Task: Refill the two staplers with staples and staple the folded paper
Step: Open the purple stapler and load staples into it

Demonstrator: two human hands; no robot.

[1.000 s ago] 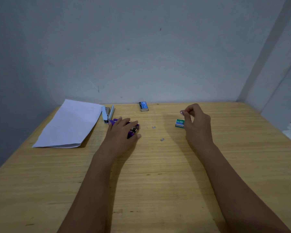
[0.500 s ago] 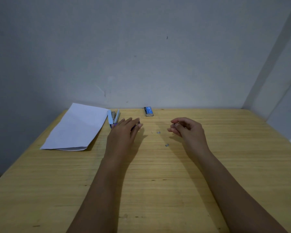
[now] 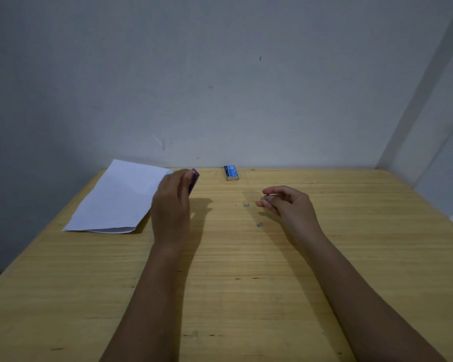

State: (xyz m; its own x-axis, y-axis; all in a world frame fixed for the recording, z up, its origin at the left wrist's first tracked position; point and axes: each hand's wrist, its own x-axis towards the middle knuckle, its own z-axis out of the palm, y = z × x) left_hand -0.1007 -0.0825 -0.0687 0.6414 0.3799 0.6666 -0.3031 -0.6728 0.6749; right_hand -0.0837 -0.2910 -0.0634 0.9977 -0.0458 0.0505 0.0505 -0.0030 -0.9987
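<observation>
My left hand [image 3: 171,202] is raised off the table and grips a purple stapler [image 3: 194,180], held upright; most of it is hidden behind my fingers. My right hand [image 3: 285,203] hovers low over the table, thumb and fingers pinching a small strip of staples [image 3: 266,197]. A folded white paper [image 3: 118,197] lies flat at the back left, just left of my left hand. A blue staple box [image 3: 231,172] lies at the back edge by the wall. The white stapler and the green staple box are hidden.
Two loose bits of staples [image 3: 246,204] [image 3: 259,224] lie on the wooden table [image 3: 233,283] between my hands. A grey wall bounds the table at the back and a white wall stands at the right.
My left hand has lifted the purple stapler off the table and tipped it upright. My right hand has moved left from the green box with the staples pinched; the view shifted up.
</observation>
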